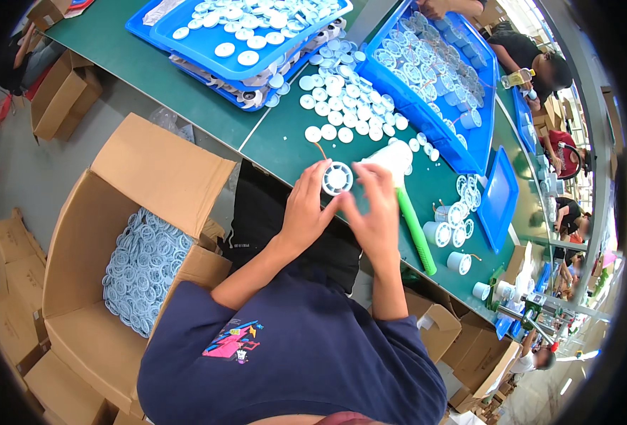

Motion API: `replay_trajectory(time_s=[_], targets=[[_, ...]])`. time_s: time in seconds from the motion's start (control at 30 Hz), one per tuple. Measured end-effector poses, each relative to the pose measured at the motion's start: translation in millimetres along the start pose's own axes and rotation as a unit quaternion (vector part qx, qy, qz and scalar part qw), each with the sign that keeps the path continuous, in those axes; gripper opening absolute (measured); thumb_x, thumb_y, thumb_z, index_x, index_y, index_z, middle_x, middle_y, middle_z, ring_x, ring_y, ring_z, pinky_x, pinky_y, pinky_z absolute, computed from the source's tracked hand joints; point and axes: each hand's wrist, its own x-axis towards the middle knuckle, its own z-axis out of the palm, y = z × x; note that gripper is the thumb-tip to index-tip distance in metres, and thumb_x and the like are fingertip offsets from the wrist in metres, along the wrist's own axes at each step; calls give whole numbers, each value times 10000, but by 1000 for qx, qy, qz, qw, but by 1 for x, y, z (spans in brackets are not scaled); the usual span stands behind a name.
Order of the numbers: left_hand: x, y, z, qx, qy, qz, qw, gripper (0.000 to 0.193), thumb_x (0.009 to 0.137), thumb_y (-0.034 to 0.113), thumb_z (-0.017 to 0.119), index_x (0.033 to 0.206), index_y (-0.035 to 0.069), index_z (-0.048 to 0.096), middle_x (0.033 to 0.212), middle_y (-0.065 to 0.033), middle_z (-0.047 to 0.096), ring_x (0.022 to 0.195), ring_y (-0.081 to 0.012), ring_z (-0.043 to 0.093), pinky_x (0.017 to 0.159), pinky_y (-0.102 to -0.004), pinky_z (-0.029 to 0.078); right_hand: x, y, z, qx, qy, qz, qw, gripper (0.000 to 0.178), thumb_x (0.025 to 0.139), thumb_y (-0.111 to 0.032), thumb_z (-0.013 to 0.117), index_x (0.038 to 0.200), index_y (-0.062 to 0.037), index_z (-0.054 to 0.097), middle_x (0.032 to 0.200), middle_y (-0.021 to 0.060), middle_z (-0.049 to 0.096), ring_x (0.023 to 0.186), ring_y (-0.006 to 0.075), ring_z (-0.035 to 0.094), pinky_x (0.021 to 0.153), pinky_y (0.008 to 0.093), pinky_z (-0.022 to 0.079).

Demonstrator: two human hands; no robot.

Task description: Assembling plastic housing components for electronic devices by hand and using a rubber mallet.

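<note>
A round, pale blue plastic housing [337, 178] with a slotted, spoked face sits in my left hand [306, 201], whose fingers and thumb close round it. An orange wire [320, 150] sticks up beside it. My right hand [375, 210] is just right of the housing, blurred, with fingers and thumb apart and nothing visible between them. Its thumb comes close to the housing; whether it touches cannot be made out. Beyond that hand lies a mallet with a white head [393, 159] and a green handle [417, 234]. Loose pale discs [356, 106] cover the table farther off.
A blue tray of discs [218, 60] stands stacked at the far left. The blue bin [427, 131] at right holds many housings, with more housings [438, 234] near a blue lid [498, 202]. An open carton [80, 248] of pale blue rings [147, 273] stands left. Other people work beyond.
</note>
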Motion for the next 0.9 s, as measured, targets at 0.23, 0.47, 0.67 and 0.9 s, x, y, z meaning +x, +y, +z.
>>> replay_trajectory(time_s=[0.23,0.47,0.67,0.9], targets=[[3,1,-4,-29,-46,-14,998,706,925,230,779,1493,-9,436,1381,-241,572,1245,-426,590,1037,-467,488,-40,71,-12,-252,75,82,961,630,912,-109,739,1485,-56,483,1270,213,575,1127,412,600,896,474,512],[15,1,-17,-53,-91,-11,994,717,902,218,799,1501,6,467,1396,-217,552,1259,-399,578,1052,-455,478,-49,47,-50,172,52,292,939,287,1061,-160,590,1268,38,573,860,182,668,733,281,657,685,382,515],[15,-5,-19,13,-64,26,998,724,886,302,810,1484,28,510,1346,-178,601,1245,-364,579,1063,-464,436,-5,22,-80,99,-66,249,961,239,1106,-204,524,1159,12,610,678,4,532,581,80,484,526,278,385],[9,-18,-8,67,-26,66,995,837,841,282,847,1517,-6,445,1333,-162,630,1247,-336,582,1128,-483,394,53,-14,-90,-44,-182,131,973,383,1059,-249,615,1335,14,581,869,238,704,732,388,672,679,445,498]])
